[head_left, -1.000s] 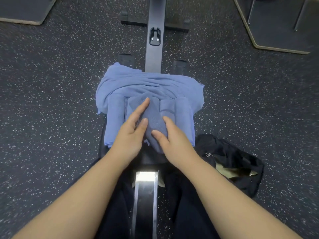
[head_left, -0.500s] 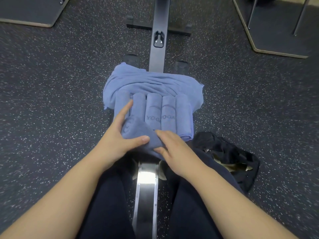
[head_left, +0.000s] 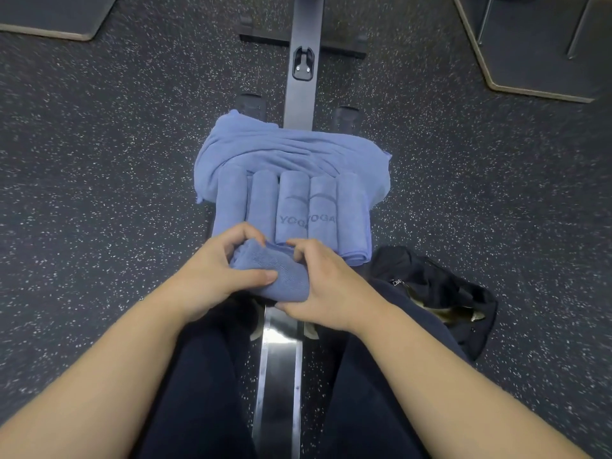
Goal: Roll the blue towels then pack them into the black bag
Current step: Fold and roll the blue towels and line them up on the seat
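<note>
A rolled blue towel (head_left: 276, 276) lies crosswise just in front of me. My left hand (head_left: 212, 276) grips its left end, fingers curled over the top and thumb along the front. My right hand (head_left: 326, 286) grips its right end the same way. Behind it, several rolled blue towels (head_left: 293, 210) lie side by side, two marked YOGA. A loose, crumpled blue towel (head_left: 291, 149) sits beyond them. The black bag (head_left: 440, 293) lies open on the floor to my right, partly hidden by my right leg.
I sit astride a rowing machine, its dark rail (head_left: 303, 67) running away from me and a shiny rail section (head_left: 278, 376) between my legs. Speckled rubber floor (head_left: 99, 193) lies on both sides. Raised platforms stand at the far left (head_left: 56, 18) and far right (head_left: 536, 48).
Both hands pulled the towel off the row toward me and went from lying flat on it to curling round its ends. The row of rolled towels is now uncovered.
</note>
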Action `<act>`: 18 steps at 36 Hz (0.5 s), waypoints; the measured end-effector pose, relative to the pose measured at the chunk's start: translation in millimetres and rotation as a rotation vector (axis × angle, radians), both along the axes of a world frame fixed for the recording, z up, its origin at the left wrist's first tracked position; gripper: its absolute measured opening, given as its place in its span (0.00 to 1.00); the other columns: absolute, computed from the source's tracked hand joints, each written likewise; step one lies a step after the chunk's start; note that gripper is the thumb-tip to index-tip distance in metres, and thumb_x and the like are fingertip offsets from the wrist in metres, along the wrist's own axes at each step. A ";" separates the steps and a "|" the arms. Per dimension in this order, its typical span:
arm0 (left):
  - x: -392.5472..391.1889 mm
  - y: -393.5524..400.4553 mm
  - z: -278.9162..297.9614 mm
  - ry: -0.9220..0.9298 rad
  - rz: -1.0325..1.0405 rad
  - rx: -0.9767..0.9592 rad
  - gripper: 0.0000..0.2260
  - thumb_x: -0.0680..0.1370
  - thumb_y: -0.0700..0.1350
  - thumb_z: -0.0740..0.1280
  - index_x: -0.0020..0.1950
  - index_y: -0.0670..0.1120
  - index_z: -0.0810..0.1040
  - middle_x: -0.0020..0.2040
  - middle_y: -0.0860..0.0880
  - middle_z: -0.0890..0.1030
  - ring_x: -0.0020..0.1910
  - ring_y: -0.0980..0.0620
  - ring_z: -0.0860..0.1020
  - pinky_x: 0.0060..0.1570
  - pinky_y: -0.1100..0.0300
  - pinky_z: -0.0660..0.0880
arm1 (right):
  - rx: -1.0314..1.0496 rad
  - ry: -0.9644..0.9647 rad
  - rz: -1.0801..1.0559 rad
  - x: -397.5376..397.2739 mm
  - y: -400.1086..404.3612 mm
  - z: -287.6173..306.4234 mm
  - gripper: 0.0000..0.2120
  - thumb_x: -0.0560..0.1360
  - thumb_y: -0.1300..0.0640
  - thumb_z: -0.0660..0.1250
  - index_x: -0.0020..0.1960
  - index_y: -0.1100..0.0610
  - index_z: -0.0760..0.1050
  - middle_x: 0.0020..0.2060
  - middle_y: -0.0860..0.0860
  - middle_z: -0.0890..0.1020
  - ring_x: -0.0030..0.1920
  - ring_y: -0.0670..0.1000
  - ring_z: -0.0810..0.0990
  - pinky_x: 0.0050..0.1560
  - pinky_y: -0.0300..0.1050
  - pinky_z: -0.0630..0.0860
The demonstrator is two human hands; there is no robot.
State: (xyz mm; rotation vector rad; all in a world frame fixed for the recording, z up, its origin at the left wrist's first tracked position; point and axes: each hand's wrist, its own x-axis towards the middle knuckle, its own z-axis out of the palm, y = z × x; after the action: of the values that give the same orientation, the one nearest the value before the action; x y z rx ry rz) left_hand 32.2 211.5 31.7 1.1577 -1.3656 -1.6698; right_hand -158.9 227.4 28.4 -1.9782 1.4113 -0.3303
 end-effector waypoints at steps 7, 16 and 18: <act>8.6 -1.0 -3.5 0.056 -0.022 0.090 0.14 0.58 0.46 0.77 0.38 0.54 0.76 0.48 0.50 0.79 0.49 0.52 0.76 0.50 0.55 0.72 | 0.062 -0.002 -0.019 4.5 -3.0 -2.9 0.29 0.65 0.46 0.76 0.53 0.50 0.59 0.49 0.47 0.73 0.52 0.49 0.72 0.46 0.40 0.66; 11.6 -5.0 -14.8 -0.016 -0.008 0.094 0.15 0.57 0.49 0.77 0.38 0.54 0.76 0.45 0.50 0.78 0.45 0.54 0.75 0.45 0.57 0.71 | 0.081 0.049 -0.011 1.3 -5.1 -5.5 0.35 0.66 0.45 0.75 0.64 0.52 0.60 0.58 0.47 0.75 0.53 0.51 0.77 0.51 0.46 0.73; 16.1 -6.6 -22.7 -0.149 -0.032 0.046 0.17 0.58 0.53 0.77 0.40 0.54 0.75 0.44 0.48 0.78 0.44 0.53 0.74 0.47 0.54 0.71 | 0.067 0.086 -0.001 -0.8 -5.6 -9.5 0.37 0.67 0.44 0.75 0.66 0.53 0.60 0.61 0.48 0.74 0.56 0.51 0.77 0.52 0.46 0.72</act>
State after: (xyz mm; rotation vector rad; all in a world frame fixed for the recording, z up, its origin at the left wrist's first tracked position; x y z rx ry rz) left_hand 48.2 204.9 9.0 1.3161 -1.4503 -1.6729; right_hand -159.7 221.7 18.9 -1.9575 1.4582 -0.1981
